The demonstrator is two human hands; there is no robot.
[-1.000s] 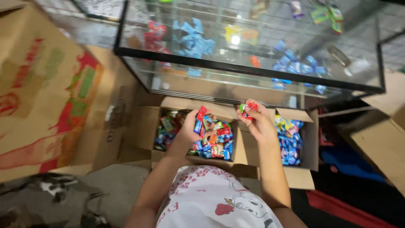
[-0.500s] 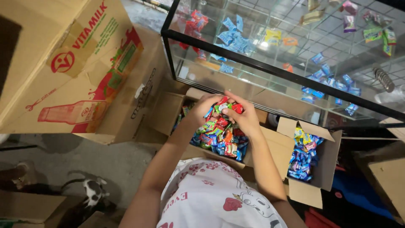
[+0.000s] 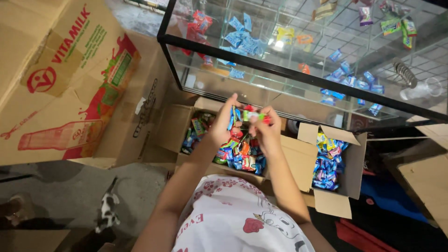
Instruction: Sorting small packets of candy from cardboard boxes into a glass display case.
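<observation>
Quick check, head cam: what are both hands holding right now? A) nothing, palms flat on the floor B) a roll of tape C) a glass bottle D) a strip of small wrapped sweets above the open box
D: the left hand and right hand pinch a strip of wrapped sweets between them, above the open cardboard box filled with colourful packets.

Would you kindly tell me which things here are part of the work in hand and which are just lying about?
In hand:
left hand
right hand
sweets held between both hands
open box of mixed sweets below them

Lying about:
glass case
box of blue sweets
big printed carton
cat on the floor
</observation>
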